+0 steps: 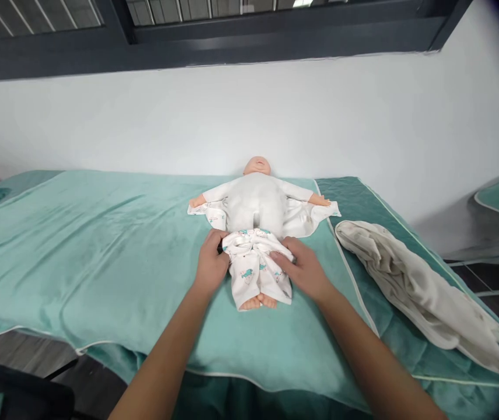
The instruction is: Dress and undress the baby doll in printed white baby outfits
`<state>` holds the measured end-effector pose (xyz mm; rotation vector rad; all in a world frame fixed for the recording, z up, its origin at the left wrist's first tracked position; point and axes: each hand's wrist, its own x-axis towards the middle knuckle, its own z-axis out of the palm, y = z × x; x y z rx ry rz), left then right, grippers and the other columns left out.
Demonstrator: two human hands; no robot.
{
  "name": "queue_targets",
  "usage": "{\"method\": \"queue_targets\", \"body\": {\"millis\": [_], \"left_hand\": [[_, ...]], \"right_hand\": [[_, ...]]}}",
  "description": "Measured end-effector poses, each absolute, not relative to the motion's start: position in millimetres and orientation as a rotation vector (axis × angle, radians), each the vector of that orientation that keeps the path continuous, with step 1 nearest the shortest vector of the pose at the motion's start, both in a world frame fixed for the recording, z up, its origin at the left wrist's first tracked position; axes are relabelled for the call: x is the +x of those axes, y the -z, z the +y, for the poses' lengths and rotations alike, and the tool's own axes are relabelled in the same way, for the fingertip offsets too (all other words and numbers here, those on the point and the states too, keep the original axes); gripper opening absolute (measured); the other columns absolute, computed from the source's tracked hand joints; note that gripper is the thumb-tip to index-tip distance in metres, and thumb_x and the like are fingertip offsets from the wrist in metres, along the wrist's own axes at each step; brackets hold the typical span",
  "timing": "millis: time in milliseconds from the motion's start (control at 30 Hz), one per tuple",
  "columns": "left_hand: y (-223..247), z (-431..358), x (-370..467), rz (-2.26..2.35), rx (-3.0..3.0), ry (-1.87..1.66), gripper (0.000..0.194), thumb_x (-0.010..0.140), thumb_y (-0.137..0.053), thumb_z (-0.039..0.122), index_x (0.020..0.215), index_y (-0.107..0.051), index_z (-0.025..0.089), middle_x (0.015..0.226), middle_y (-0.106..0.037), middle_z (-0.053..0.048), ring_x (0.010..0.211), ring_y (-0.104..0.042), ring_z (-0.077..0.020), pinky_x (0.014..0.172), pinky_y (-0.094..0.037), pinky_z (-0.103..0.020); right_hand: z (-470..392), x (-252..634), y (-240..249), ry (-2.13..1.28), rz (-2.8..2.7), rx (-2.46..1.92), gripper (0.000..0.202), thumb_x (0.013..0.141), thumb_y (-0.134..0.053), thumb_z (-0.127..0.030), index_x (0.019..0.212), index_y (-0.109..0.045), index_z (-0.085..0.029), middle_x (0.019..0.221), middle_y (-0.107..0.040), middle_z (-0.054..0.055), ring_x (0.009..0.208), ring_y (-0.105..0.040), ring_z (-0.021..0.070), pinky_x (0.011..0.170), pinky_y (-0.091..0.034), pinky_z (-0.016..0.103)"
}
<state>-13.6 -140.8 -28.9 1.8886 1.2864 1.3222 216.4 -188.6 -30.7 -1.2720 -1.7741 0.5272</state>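
The left hand [213,262] is closed on the side of the printed white pants [249,277], which lie just to its right on the green cover [113,251]. The doll [256,201] lies face up, 2 feet [268,300] showing below the hem; the right hand [305,267] grips the pants' other side, with a crumpled off-white cloth [415,286] farther right.

Forearms [171,350] reach forward, left grip [211,262] and right grip [305,269] turned inward, fingers [218,234] apparently curled.
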Motion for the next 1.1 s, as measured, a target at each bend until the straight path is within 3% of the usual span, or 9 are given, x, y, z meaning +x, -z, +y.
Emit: {"method": "queue_targets", "body": {"millis": [200, 333, 600, 700, 800, 867, 933, 1033, 1100], "left_hand": [[26, -169, -20, 1.244, 1.970, -1.141, 0.016, 0.072, -0.049, 0.006, 0.073, -0.055, 0.021, 0.084, -0.056, -0.001, 0.082, -0.053, -0.0185, 0.073, -0.042, -0.031], [26, -187, -27, 1.269, 1.991, -1.053, 0.013, 0.080, -0.050, 0.012, 0.086, -0.058, 0.021, 0.095, -0.058, -0.003, 0.090, -0.054, -0.0202, 0.079, -0.044, -0.033], [27, -186, -30, 1.286, 1.982, -1.020, 0.020, 0.079, -0.050, 0.011, 0.095, -0.057, 0.019, 0.098, -0.056, -0.003, 0.093, -0.053, -0.0193, 0.082, -0.044, -0.032], [26, -183, -30, 1.257, 1.989, -1.044, 0.020, 0.078, -0.050, 0.009, 0.094, -0.058, 0.019, 0.098, -0.055, -0.003, 0.095, -0.053, -0.0191, 0.085, -0.044, -0.032], [22, -187, -29, 1.232, 2.049, -0.985, 0.018, 0.079, -0.049, 0.009, 0.090, -0.060, 0.019, 0.099, -0.055, -0.004, 0.097, -0.053, -0.0201, 0.087, -0.045, -0.033], [17, -193, -30, 1.216, 2.134, -0.917, 0.017, 0.080, -0.048, 0.009, 0.087, -0.060, 0.019, 0.099, -0.054, -0.005, 0.099, -0.052, -0.0212, 0.089, -0.044, -0.035], [9, -203, -32, 1.195, 2.228, -0.852, 0.017, 0.081, -0.048, 0.009, 0.086, -0.061, 0.019, 0.101, -0.054, -0.006, 0.103, -0.050, -0.0222, 0.093, -0.043, -0.036], [-5, -219, -37, 1.109, 2.292, -0.763, 0.021, 0.082, -0.054, 0.013, 0.099, -0.062, 0.020, 0.116, -0.053, -0.007, 0.112, -0.047, -0.0235, 0.099, -0.042, -0.037], [-14, -227, -39, 1.054, 2.278, -0.676, 0.036, 0.080, -0.063, 0.022, 0.115, -0.057, 0.021, 0.124, -0.051, -0.007, 0.117, -0.046, -0.0249, 0.099, -0.044, -0.037]], "right_hand": [[-184, 218, 32, -0.522, -1.672, -1.311, 0.022, 0.093, -0.056, -0.045, 0.089, -0.058, -0.024, 0.088, -0.062, 0.001, 0.083, -0.056, 0.0196, 0.076, -0.042, 0.032], [-184, 217, 33, -0.491, -1.655, -1.293, 0.018, 0.092, -0.058, -0.041, 0.092, -0.059, -0.023, 0.092, -0.063, 0.002, 0.085, -0.056, 0.0189, 0.077, -0.042, 0.031], [-222, 209, 21, -0.515, -1.820, -1.326, 0.032, 0.094, -0.055, -0.048, 0.074, -0.057, -0.022, 0.075, -0.055, 0.000, 0.079, -0.052, 0.0191, 0.074, -0.040, 0.032], [-241, 209, 10, -0.608, -1.933, -1.291, 0.031, 0.088, -0.062, -0.054, 0.091, -0.059, -0.022, 0.088, -0.058, 0.002, 0.090, -0.052, 0.0220, 0.079, -0.043, 0.034], [-252, 212, 2, -0.630, -2.069, -1.280, 0.062, 0.070, -0.080, -0.057, 0.116, -0.054, -0.023, 0.110, -0.058, 0.005, 0.104, -0.050, 0.0268, 0.086, -0.045, 0.038], [-254, 213, -1, -0.569, -2.122, -1.305, 0.071, 0.064, -0.085, -0.053, 0.118, -0.052, -0.022, 0.113, -0.057, 0.007, 0.107, -0.049, 0.0283, 0.089, -0.045, 0.040], [-255, 213, -4, -0.524, -2.142, -1.335, 0.063, 0.067, -0.085, -0.048, 0.115, -0.053, -0.021, 0.111, -0.058, 0.007, 0.106, -0.050, 0.0280, 0.090, -0.044, 0.040], [-255, 212, -10, -0.547, -2.136, -1.385, 0.053, 0.071, -0.081, -0.049, 0.109, -0.057, -0.021, 0.105, -0.060, 0.006, 0.103, -0.053, 0.0272, 0.088, -0.044, 0.038], [-255, 211, -15, -0.588, -2.109, -1.427, 0.051, 0.073, -0.079, -0.052, 0.109, -0.058, -0.021, 0.104, -0.062, 0.006, 0.102, -0.055, 0.0269, 0.086, -0.044, 0.036]]}}
